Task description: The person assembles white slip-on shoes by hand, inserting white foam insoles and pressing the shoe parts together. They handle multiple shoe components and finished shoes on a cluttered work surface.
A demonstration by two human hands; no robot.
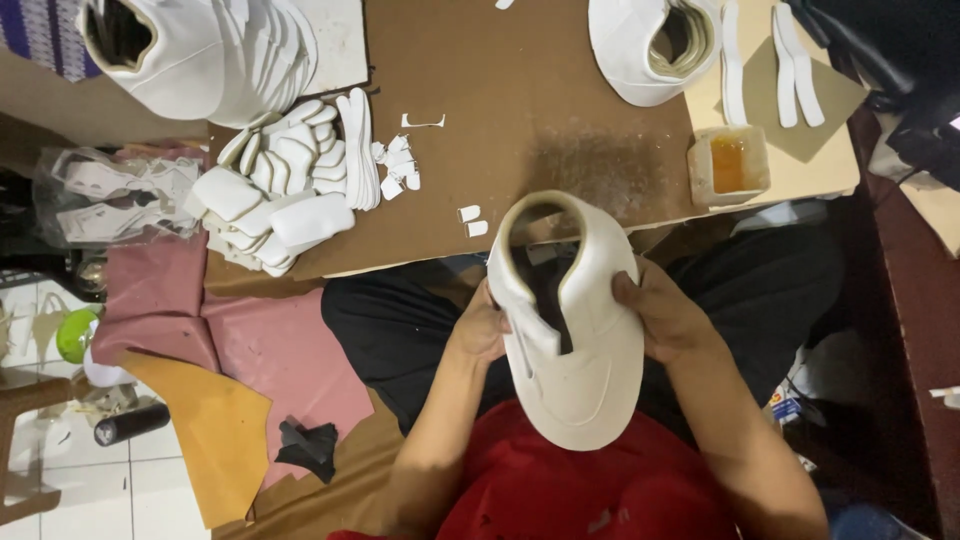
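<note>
In the head view, a white shoe upper [575, 330] was held above the person's lap, just in front of the near edge of the brown work board [520, 110]. It was smooth and unlaced, its rounded toe pointing toward the red shirt [570, 490], its collar opening lined in tan and facing the board. A dark gap ran down the throat between the two flaps.

The left hand [480, 328] was closed on the upper's left side, fingers tucked under the flap. The right hand [665, 318] gripped the right side, thumb pressed on the outer wall.

On the board, a heap of white cut pieces [285, 190] lay well to the left, and two small white scraps [472, 220] sat near the edge just beyond the collar. A small tub of amber glue [728, 162] stood at the board's right end, with a second white upper [650, 45] beyond it. The board's middle was bare, stained dark. Pink and tan sheets [240, 370] overlapped on the floor to the left, apart from the forearms
</note>
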